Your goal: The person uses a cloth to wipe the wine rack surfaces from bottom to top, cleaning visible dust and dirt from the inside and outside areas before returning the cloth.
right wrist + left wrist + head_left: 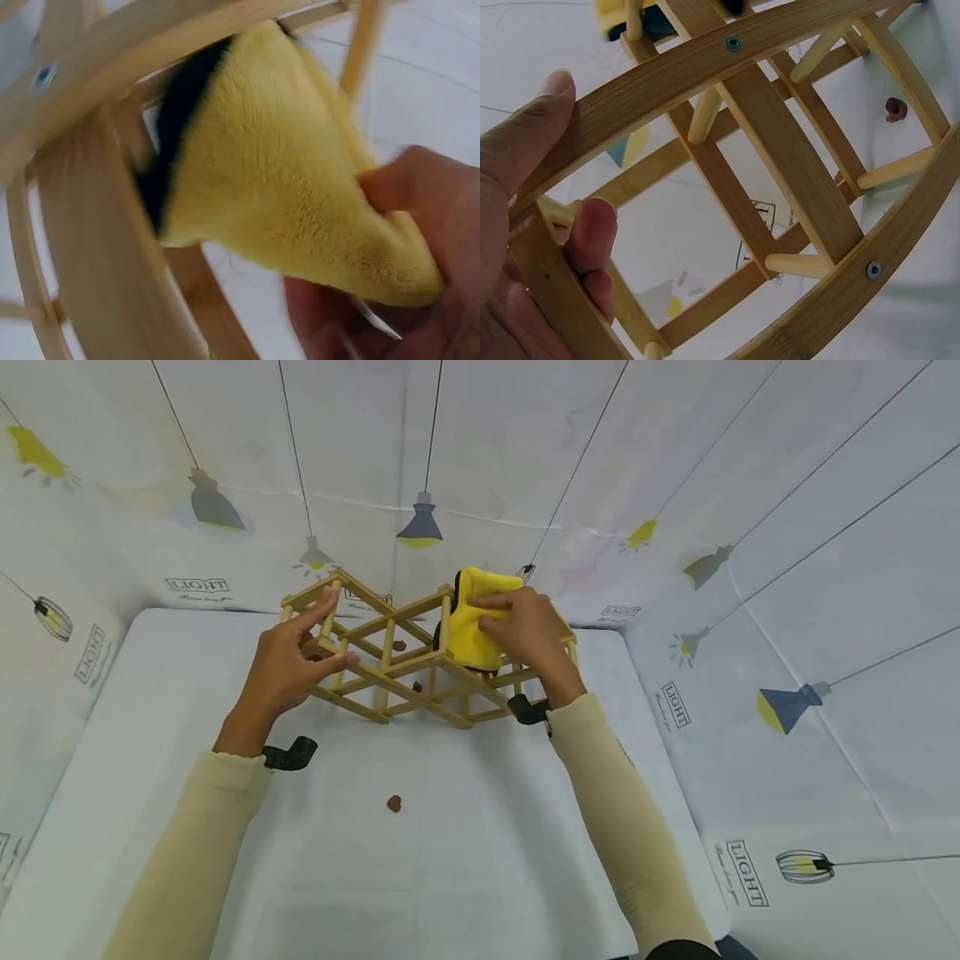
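A wooden lattice rack (387, 643) of crossed slats and round dowels spans the space between both hands at the far side of the white table. My left hand (277, 668) grips its left end; in the left wrist view the thumb lies along one slat (652, 86) and the fingers curl round another. A yellow cloth (476, 635) with a dark edge is pinched in my right hand (534, 631), right of the rack's middle. In the right wrist view the cloth (270, 165) lies against the slats, folded and slightly blurred. Part of the rack's right end is hidden by the right hand.
A small brown piece (394, 803) lies on the white table (450, 860) in front of the rack. Two more brown pieces show through the lattice. White sheeting printed with lamps (422, 522) rises behind and beside the table.
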A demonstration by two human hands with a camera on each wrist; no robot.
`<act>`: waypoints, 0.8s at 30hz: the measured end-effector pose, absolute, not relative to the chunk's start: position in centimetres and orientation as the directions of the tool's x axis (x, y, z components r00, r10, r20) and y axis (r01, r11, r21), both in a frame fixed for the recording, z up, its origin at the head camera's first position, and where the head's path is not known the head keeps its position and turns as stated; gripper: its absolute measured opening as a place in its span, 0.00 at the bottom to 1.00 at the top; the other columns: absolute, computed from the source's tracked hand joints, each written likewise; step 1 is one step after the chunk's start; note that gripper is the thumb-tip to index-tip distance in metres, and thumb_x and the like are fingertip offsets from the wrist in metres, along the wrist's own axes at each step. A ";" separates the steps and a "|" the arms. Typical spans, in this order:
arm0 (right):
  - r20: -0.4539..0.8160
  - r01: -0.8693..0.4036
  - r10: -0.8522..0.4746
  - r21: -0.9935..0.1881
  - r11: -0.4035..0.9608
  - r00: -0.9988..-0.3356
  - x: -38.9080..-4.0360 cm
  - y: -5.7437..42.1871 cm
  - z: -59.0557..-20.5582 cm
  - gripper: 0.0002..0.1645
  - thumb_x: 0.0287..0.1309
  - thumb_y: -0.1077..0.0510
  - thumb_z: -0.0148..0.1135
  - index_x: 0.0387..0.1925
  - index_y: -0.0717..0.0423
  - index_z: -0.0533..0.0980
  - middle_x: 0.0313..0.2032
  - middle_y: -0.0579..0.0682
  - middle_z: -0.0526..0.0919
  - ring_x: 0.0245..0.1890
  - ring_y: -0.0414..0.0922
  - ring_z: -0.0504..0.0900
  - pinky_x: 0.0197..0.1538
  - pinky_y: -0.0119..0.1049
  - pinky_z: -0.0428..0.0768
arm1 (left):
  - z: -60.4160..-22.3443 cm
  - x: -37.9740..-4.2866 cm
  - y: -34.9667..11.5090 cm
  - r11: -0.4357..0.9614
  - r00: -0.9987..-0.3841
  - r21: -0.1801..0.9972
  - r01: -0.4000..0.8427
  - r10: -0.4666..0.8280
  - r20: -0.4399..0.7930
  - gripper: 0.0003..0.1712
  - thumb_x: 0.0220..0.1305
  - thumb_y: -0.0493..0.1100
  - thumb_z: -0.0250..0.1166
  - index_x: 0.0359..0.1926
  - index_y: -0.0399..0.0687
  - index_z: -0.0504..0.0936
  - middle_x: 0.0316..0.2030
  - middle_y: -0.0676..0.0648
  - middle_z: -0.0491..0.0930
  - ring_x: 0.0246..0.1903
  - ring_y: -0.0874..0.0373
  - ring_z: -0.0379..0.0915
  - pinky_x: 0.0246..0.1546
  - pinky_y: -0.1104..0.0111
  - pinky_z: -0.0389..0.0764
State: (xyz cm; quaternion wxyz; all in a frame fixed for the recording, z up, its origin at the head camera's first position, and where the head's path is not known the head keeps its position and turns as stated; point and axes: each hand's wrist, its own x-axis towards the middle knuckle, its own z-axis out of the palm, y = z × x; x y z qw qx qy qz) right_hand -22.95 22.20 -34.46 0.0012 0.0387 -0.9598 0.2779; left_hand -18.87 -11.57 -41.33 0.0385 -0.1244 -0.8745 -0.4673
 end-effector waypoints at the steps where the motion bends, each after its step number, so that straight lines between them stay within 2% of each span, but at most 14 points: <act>1: 0.050 -0.091 -0.076 -0.566 0.819 -0.996 -22.9 22.3 -34.6 0.20 0.67 0.56 0.69 0.58 0.38 0.87 0.65 0.54 0.85 0.27 0.45 0.79 0.32 0.34 0.82 | -41.3 -18.9 -11.5 0.533 -0.965 0.807 0.256 0.185 0.185 0.53 0.64 0.57 0.78 0.82 0.76 0.57 0.82 0.64 0.53 0.54 0.41 0.79 0.55 0.50 0.76; 4: 0.035 -0.112 -0.113 -0.568 0.815 -0.993 -23.0 22.3 -35.1 0.20 0.69 0.55 0.68 0.60 0.35 0.86 0.66 0.53 0.84 0.23 0.45 0.73 0.29 0.33 0.78 | -41.2 -18.8 -11.3 0.538 -0.966 0.804 0.253 0.184 0.181 0.53 0.64 0.59 0.77 0.82 0.77 0.57 0.82 0.64 0.53 0.50 0.42 0.78 0.51 0.53 0.76; 7: -0.063 -0.127 -0.178 -0.475 0.871 -0.982 -23.0 22.6 -35.3 0.19 0.70 0.54 0.67 0.59 0.35 0.86 0.67 0.53 0.84 0.30 0.44 0.74 0.33 0.32 0.75 | -41.2 -18.7 -11.2 0.549 -0.969 0.800 0.244 0.173 0.177 0.53 0.64 0.59 0.77 0.82 0.76 0.57 0.82 0.64 0.53 0.45 0.46 0.77 0.47 0.57 0.75; 9: -0.092 -0.121 -0.182 -0.457 0.881 -0.979 -22.8 23.0 -35.1 0.20 0.68 0.55 0.67 0.58 0.35 0.87 0.66 0.53 0.83 0.36 0.44 0.77 0.36 0.32 0.77 | -41.1 -18.7 -11.1 0.554 -0.969 0.796 0.243 0.172 0.176 0.53 0.64 0.58 0.77 0.82 0.75 0.57 0.82 0.64 0.53 0.39 0.48 0.74 0.43 0.60 0.73; 11: -0.057 -0.107 -0.157 -0.503 0.858 -0.986 -22.6 23.2 -34.6 0.20 0.67 0.56 0.68 0.58 0.36 0.87 0.66 0.53 0.84 0.37 0.47 0.81 0.37 0.32 0.80 | -41.2 -18.8 -11.1 0.553 -0.968 0.795 0.250 0.174 0.184 0.53 0.64 0.58 0.77 0.82 0.75 0.58 0.82 0.64 0.53 0.38 0.48 0.73 0.43 0.61 0.72; 15: 0.043 -0.082 -0.071 -0.658 0.749 -0.997 -22.1 23.4 -33.9 0.20 0.67 0.56 0.69 0.58 0.36 0.88 0.66 0.52 0.84 0.33 0.48 0.84 0.34 0.34 0.84 | -41.3 -19.0 -11.1 0.542 -0.963 0.797 0.266 0.179 0.200 0.53 0.64 0.58 0.77 0.82 0.75 0.58 0.82 0.64 0.53 0.41 0.47 0.73 0.47 0.58 0.71; 18: -0.035 -0.045 -0.100 -0.714 0.699 -0.994 -21.8 23.1 -34.2 0.20 0.70 0.55 0.67 0.60 0.36 0.86 0.68 0.52 0.82 0.36 0.45 0.84 0.36 0.31 0.85 | -41.3 -18.9 -11.2 0.543 -0.965 0.798 0.261 0.171 0.200 0.53 0.63 0.59 0.78 0.82 0.76 0.57 0.82 0.64 0.53 0.39 0.48 0.72 0.46 0.57 0.71; 21: -0.138 -0.015 -0.162 -0.716 0.698 -0.977 -21.6 22.7 -34.8 0.20 0.72 0.55 0.65 0.62 0.38 0.85 0.69 0.54 0.78 0.39 0.44 0.83 0.37 0.30 0.85 | -41.5 -18.9 -11.2 0.540 -0.965 0.800 0.262 0.169 0.202 0.53 0.64 0.58 0.77 0.82 0.75 0.57 0.82 0.64 0.53 0.35 0.50 0.68 0.44 0.59 0.70; 24: -0.146 -0.032 -0.191 -0.709 0.705 -0.971 -21.5 22.6 -35.3 0.20 0.73 0.56 0.64 0.63 0.40 0.85 0.68 0.55 0.78 0.38 0.46 0.82 0.38 0.31 0.84 | -41.5 -18.8 -11.3 0.538 -0.963 0.799 0.268 0.165 0.212 0.53 0.64 0.59 0.77 0.82 0.75 0.58 0.81 0.64 0.54 0.32 0.51 0.67 0.42 0.61 0.70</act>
